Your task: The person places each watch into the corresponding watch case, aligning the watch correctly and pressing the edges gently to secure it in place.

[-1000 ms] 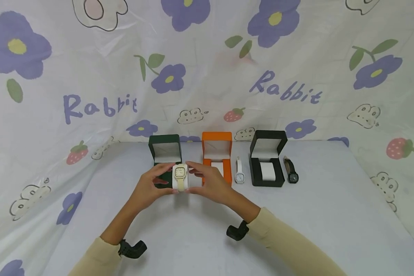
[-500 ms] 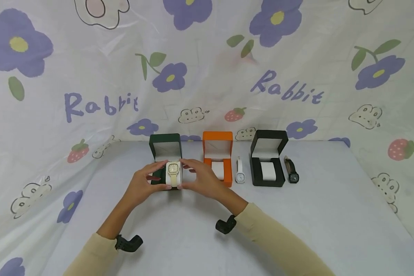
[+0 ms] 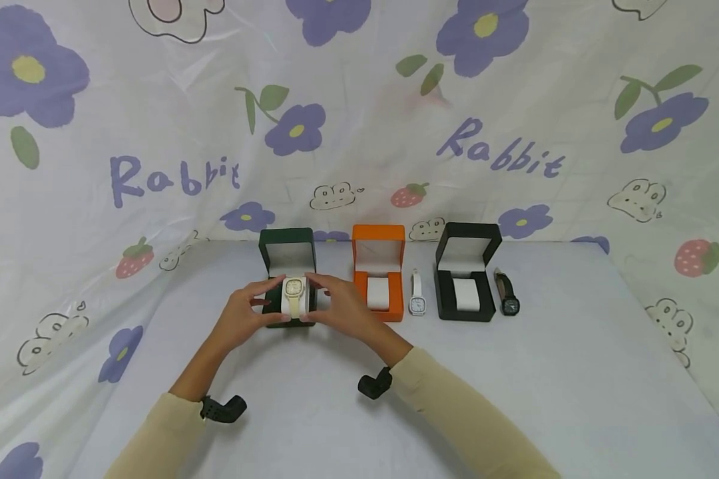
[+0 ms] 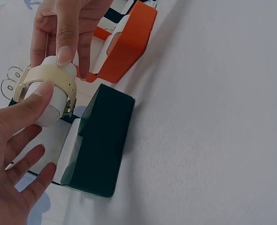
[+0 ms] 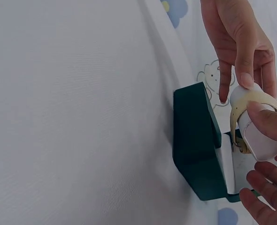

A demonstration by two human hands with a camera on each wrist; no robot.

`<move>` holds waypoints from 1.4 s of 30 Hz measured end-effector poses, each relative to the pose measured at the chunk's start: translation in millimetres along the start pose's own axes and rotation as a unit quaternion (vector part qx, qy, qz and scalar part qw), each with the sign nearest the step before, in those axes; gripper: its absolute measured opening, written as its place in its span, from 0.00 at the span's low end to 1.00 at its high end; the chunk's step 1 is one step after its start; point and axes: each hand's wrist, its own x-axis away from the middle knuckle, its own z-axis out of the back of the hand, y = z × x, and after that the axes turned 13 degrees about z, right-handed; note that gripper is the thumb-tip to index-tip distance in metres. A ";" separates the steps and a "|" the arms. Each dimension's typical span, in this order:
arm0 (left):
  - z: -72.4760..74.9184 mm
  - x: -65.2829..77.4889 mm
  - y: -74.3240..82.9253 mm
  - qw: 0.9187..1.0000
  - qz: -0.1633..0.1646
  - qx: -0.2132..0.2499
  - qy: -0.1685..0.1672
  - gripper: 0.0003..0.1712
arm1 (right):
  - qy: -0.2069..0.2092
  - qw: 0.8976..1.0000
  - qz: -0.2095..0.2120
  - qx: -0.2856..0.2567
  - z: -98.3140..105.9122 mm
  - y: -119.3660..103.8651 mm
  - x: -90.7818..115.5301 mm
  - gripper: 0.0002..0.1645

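A cream-strapped watch (image 3: 294,287) is wrapped round a white watch cushion (image 4: 47,116). My left hand (image 3: 239,315) pinches the left end of the cushion between thumb and fingers. At the other end, my right hand (image 3: 343,307) grips it the same way. Both thumbs press on the near side, as the left wrist view shows. Beneath lies the green watch box (image 3: 287,235), its lid raised and its white lining showing. The wrist views show the cushion held above the box's opening, apart from its base (image 5: 195,145).
Right of the hands stands an open orange watch box (image 3: 379,231) with a white cushion inside. Beside it lies a white watch (image 3: 417,303). Farther right are an open black box (image 3: 469,231) with its cushion and a black watch (image 3: 508,303). A patterned cloth (image 3: 347,133) hangs behind.
Both hands have carried the cushion with its watch leftward, from the green box's right edge to over its middle. The boxes and other watches have stayed in place.
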 end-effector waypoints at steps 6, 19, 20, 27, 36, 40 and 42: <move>4.0 -5.2 -4.0 1.000 0.011 0.000 -0.005 0.45 | -0.005 1.000 -0.018 0.021 -6.3 2.8 -6.9 0.49; 5.8 -15.2 -21.6 1.000 0.009 -0.006 -0.009 0.45 | -0.015 0.997 -0.040 0.072 -22.8 15.1 -14.4 0.50; 6.2 -15.8 -22.1 1.000 0.009 -0.005 -0.010 0.45 | -0.015 0.996 -0.038 0.075 -23.3 15.7 -15.0 0.49; 6.7 -22.9 -28.9 1.000 0.007 -0.006 -0.020 0.45 | -0.021 0.994 -0.042 0.101 -27.0 21.4 -19.4 0.50; 4.6 -23.1 -25.9 0.999 0.017 0.006 -0.033 0.44 | -0.026 0.992 -0.056 0.113 -30.5 24.0 -23.2 0.50; 7.5 -17.2 -14.1 0.999 0.027 -0.004 -0.038 0.43 | -0.034 0.991 -0.063 0.115 -32.4 25.7 -25.3 0.50; 8.0 -19.9 -19.3 0.999 0.027 -0.006 -0.038 0.43 | -0.035 0.991 -0.061 0.112 -32.5 26.6 -26.3 0.49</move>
